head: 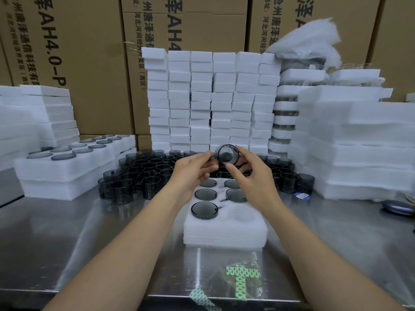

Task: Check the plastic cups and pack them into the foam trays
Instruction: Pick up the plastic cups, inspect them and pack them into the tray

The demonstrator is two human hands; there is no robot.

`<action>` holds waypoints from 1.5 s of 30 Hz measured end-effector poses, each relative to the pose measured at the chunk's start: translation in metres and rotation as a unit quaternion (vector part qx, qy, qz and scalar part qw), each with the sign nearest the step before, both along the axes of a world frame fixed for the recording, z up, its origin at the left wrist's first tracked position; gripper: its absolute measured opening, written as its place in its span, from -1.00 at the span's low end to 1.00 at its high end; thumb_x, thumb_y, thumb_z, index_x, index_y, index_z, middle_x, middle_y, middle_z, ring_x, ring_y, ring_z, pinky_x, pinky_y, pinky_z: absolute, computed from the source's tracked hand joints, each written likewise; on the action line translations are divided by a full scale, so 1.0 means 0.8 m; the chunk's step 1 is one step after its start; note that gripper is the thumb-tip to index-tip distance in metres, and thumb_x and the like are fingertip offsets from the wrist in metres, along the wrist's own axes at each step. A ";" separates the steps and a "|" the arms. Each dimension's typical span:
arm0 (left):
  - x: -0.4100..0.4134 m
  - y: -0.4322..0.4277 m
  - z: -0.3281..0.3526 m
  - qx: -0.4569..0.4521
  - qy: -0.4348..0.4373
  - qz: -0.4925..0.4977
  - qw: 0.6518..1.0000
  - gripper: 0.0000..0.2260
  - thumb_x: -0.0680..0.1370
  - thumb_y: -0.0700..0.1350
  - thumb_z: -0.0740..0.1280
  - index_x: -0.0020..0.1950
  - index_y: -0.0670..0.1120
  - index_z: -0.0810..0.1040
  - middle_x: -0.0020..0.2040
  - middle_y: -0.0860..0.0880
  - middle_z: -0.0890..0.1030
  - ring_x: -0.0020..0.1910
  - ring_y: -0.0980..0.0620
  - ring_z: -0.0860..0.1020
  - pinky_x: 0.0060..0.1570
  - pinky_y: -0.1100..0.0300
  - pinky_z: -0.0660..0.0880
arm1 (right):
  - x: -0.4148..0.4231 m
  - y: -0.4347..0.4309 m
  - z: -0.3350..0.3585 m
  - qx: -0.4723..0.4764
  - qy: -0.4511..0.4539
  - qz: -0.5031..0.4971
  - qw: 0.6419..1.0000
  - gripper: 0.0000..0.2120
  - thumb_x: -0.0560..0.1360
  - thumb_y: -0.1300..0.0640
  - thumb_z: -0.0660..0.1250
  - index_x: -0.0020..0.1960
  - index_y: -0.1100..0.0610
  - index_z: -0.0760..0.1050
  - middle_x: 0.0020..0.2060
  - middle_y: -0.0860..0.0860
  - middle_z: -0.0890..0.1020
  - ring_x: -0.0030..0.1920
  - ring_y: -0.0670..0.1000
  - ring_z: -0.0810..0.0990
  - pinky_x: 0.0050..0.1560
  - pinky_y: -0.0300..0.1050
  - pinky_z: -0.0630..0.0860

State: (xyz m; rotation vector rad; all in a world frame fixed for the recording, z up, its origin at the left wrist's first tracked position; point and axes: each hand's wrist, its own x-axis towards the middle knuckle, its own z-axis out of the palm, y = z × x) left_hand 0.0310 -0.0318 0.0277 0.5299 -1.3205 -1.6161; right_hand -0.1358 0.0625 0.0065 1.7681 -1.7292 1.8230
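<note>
Both hands hold one smoky grey plastic cup (226, 154) up in the air, above the far end of the foam tray (224, 230) and in front of the loose cups. The cup is turned on its side, with a round face towards the camera. The left hand (193, 169) pinches the cup's left edge between thumb and fingertips. The right hand (253, 173) cradles the right side, with its thumb under the rim and its fingers curled over the top.

The foam tray sits on the metal surface (67, 232) just below the hands. Five cups already sit in its holes, and the nearest of them (204, 209) is on the left. The hole (243, 213) beside it on the right is bare foam.

Behind the tray, a crowd of loose cups (139, 173) stands on the surface. To the left is a filled tray (67, 167) stacked on another. White foam blocks (211, 97) are piled high at the back, against cardboard boxes (89, 63). More foam trays (359, 142) are stacked on the right. A clear bag with green-patterned tape (238, 279) lies near the front edge.
</note>
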 end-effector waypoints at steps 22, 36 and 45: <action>-0.005 0.015 0.011 -0.176 0.016 0.046 0.983 -0.68 0.54 0.08 0.55 0.25 0.02 0.72 0.15 0.00 0.78 0.19 0.07 0.73 0.09 0.12 0.69 | 0.025 0.019 0.032 0.071 -0.370 0.342 0.861 -0.73 0.72 0.11 0.34 0.36 0.17 0.63 0.26 0.17 0.72 0.27 0.21 0.72 0.16 -0.02 0.69; -0.001 0.011 0.016 -0.138 0.046 -0.010 0.989 -0.62 0.59 -0.01 0.55 0.38 -0.07 0.67 0.23 -0.03 0.76 0.26 0.02 0.71 0.14 0.16 0.65 | 0.033 0.031 0.043 0.092 -0.519 0.409 0.745 -0.58 0.67 0.10 0.37 0.40 0.36 0.54 0.29 0.29 0.67 0.26 0.20 0.72 0.08 -0.09 0.72; 0.004 0.018 0.017 -0.137 0.008 -0.029 0.990 -0.66 0.65 0.09 0.45 0.30 -0.11 0.74 0.24 -0.09 0.76 0.33 -0.02 0.68 0.38 -0.04 0.57 | 0.043 0.023 0.033 0.028 -0.429 0.327 0.842 -0.52 0.56 0.32 0.50 0.42 0.21 0.43 0.23 0.20 0.72 0.26 0.21 0.72 0.16 -0.05 0.69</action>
